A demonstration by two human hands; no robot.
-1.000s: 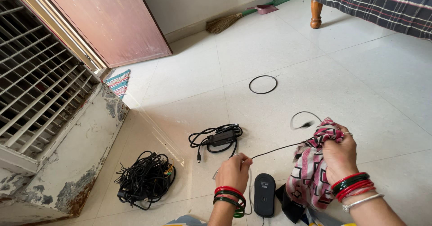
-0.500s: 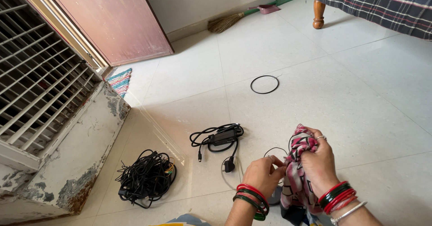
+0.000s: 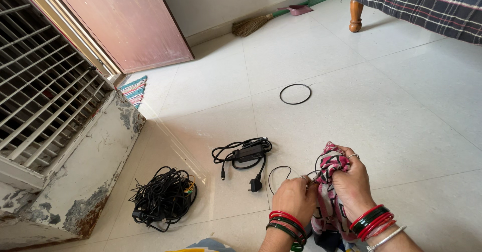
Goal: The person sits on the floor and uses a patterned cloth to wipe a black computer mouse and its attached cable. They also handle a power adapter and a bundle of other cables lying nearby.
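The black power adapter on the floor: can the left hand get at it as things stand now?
Probably yes. The power adapter lies on bare floor just ahead of the left hand, with nothing between them. But that hand pinches a thin black wire, so it must release it first.

No packages, labels, signs or screens show anywhere on the floor, by the door or near the bed.
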